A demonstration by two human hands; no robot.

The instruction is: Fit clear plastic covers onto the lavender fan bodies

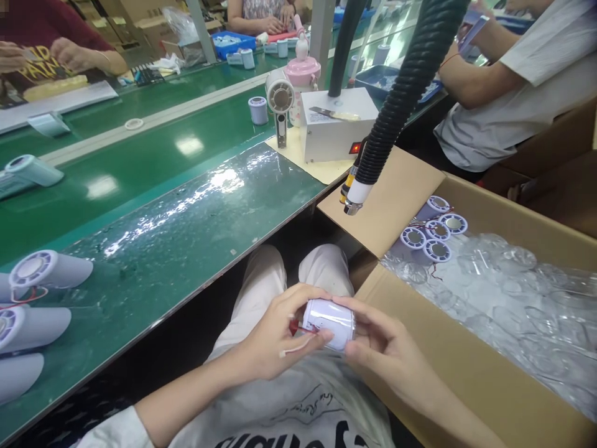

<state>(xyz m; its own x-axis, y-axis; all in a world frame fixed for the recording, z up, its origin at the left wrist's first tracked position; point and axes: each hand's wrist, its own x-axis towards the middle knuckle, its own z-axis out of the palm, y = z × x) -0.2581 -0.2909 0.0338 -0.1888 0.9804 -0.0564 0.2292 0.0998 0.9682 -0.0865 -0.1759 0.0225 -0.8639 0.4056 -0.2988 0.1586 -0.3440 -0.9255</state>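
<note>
Above my lap, both hands are closed around a lavender cylindrical fan housing (330, 320). My left hand (275, 330) grips its left end, with the thumb laid along its side. A thin wire with a small white connector (291, 353) hangs out over that hand, and some red shows by the fingers. My right hand (385, 339) wraps the right end, where a clear plastic edge shows. The hidden faces of the housing I cannot make out.
Lavender housings (51, 270) lie on the green bench (186, 218) at left. At right, a carton (466, 348) holds several housings (438, 250) and clear plastic trays (508, 311). A black hose (396, 93) hangs by a white box (338, 121) and a handheld fan (280, 102). Co-workers sit beyond.
</note>
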